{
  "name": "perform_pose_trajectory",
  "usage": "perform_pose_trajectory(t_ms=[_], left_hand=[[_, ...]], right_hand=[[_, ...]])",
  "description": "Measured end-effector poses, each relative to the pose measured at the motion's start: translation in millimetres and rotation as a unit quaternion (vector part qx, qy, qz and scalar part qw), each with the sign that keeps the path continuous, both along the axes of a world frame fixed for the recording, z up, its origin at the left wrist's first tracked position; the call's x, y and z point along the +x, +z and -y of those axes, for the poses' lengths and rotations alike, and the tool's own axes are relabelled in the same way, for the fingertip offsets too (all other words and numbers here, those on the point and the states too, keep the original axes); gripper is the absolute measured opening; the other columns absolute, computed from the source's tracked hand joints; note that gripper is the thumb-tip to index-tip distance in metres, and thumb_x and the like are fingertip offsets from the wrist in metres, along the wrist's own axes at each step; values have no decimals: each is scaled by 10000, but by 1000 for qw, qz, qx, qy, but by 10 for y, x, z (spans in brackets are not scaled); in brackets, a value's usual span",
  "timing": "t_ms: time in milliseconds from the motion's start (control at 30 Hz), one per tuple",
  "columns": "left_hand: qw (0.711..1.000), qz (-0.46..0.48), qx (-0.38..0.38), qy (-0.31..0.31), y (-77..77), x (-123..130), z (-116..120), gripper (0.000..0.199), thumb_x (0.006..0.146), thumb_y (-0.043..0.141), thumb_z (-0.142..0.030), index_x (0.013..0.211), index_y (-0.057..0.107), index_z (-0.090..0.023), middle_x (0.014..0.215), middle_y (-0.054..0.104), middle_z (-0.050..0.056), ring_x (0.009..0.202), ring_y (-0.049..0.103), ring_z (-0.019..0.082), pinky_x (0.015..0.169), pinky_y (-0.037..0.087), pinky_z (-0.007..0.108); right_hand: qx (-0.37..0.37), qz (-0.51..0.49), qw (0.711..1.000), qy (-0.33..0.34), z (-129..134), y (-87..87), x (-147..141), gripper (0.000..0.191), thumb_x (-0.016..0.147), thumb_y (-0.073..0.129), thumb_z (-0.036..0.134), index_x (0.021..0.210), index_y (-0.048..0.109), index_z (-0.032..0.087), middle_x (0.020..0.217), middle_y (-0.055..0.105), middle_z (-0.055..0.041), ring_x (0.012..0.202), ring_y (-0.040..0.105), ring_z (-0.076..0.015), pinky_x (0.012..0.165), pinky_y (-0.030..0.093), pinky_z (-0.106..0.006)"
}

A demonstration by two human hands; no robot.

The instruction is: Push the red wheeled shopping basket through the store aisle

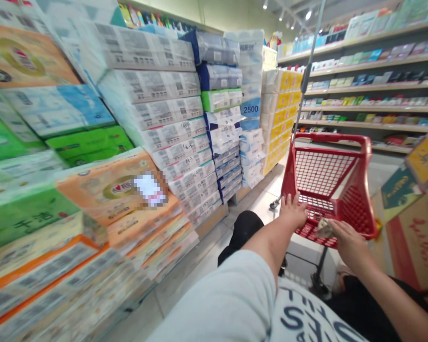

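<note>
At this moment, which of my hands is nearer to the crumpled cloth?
Right hand, which holds the crumpled cloth; the left hand is apart from it, at the red cart.

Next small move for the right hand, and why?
Probably draw the crumpled cloth along the near edge of the red cart: the right hand pinches it there, and the left hand appears to rest on the cart, which may steady it.

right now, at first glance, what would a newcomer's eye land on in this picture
The bright red shopping cart stands out first, right of centre, with the left hand at its left side and the right hand holding a crumpled cloth-like thing by its near edge. Next come the tall stacks of white-wrapped packs left of centre, and the orange packs at lower left.
</note>
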State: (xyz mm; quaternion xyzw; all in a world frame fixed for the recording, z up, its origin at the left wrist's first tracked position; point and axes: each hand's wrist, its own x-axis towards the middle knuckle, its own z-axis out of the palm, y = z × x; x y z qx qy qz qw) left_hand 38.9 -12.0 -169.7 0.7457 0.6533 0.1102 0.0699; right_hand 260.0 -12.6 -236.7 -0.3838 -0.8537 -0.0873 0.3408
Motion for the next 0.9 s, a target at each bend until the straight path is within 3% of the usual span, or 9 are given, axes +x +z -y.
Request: perform_pose_trajectory(t_ms=[167,400,567,767,900], left_hand=[[1000,-9,14,4,-22,0,11,526,933,254,-430,1435,369,-324,1614,16,-28,1456,106,313,1160,101,563],[1000,-7,12,-1,16,-27,2,518,937,267,-419,1430,384,-310,1614,30,5,1451,115,338,1156,95,570],[1000,-23,8,1,96,-35,21,514,952,247,-384,1444,366,-292,1614,17,3,1449,131,325,1156,120,559],[998,-60,22,-1,85,-70,-52,515,949,266,-372,1453,352,-309,1612,-6,-45,1450,115,332,1154,138,561],[998,-63,11,1,65,-62,-92,517,957,267,-359,1467,331,-304,1613,-4,-17,1451,123,329,1151,145,569]], right_hand=[[12,-32,999,-16,26,-7,8,477,814,378,121,1249,573,153,1124,645,-145,1062,591,-278,934,491,-448],[13,-12,1000,-24,52,-54,38,491,821,386,110,1276,558,174,1223,614,-128,1190,519,-280,1007,433,-472],[-17,-51,994,-91,152,113,-53,443,836,373,110,1212,605,142,1176,633,-138,1137,536,-258,1007,426,-447],[-100,-42,992,-60,167,355,-106,467,804,390,51,1195,627,146,1144,657,-113,1081,563,-239,966,441,-403],[-126,-71,986,-82,185,366,-178,516,741,422,1,1191,637,135,1154,659,-125,1096,561,-252,980,422,-428]])
